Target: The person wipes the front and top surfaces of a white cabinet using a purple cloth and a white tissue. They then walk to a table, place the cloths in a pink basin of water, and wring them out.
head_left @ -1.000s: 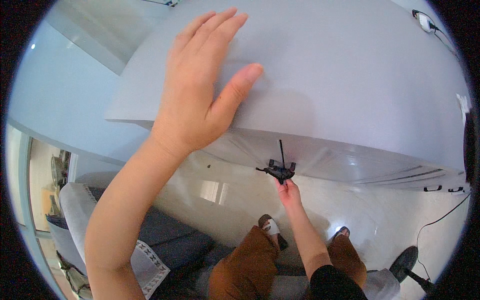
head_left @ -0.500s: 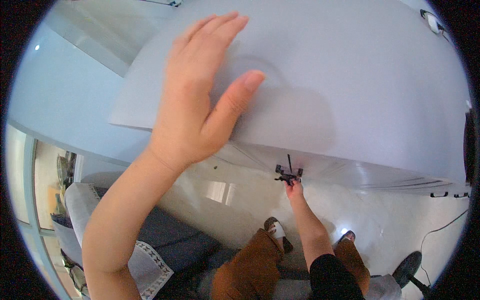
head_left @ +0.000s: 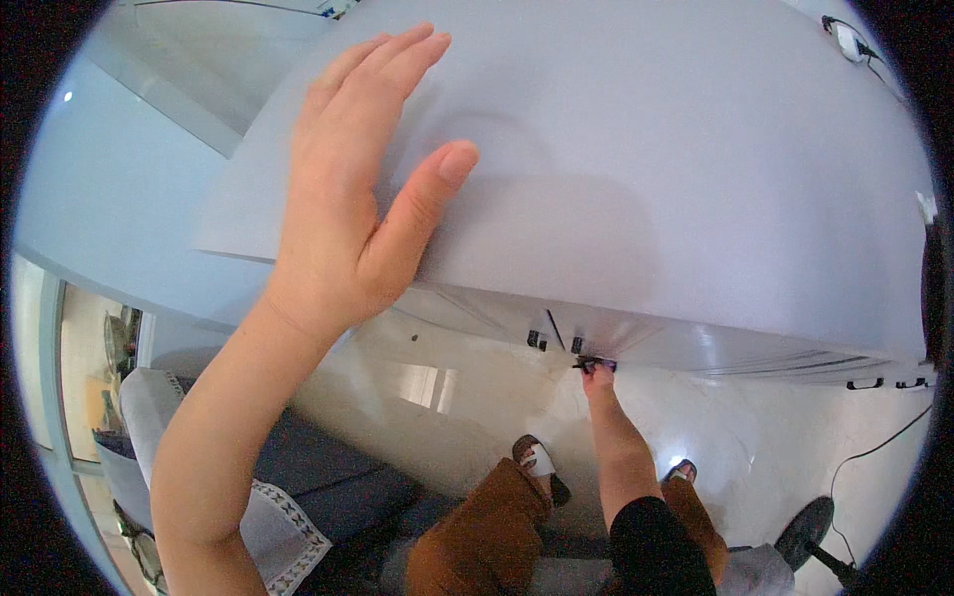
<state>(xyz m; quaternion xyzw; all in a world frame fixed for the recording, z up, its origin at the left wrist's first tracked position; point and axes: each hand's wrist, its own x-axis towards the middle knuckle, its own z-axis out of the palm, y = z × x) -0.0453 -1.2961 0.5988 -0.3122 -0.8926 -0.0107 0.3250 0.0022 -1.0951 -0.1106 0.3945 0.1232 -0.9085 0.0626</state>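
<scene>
At ten o'clock from the middle of the view, the bare left hand (head_left: 343, 189) has its thumb spread wide from straight, close-set fingers and holds nothing; it is over the smooth pale grey tabletop (head_left: 696, 169), though whether the palm touches cannot be told. If support is wanted, that palm would serve best laid flat and light on the surface, clear of the sight line to the other hand. Toward four o'clock, beneath the tabletop's near edge, a thin dark straight strip (head_left: 555, 330) stands between two small black bracket-shaped handles (head_left: 537, 341) on the glossy pale front panel (head_left: 676, 343); rod or gap, I cannot tell which. Just past them, the bare right hand (head_left: 597, 380) holds a small black irregular object (head_left: 594, 364) in a narrow grip, the exact finger placing being too small to read. It would do well to keep that grip firm but gentle, and the object free of the handles so nothing catches. Compared with half a second ago, the left hand lies farther toward nine o'clock, its pose much the same; the object, then just under the pair of handles, now sits between four and five o'clock from the right-hand one, with less of its outline showing.
</scene>
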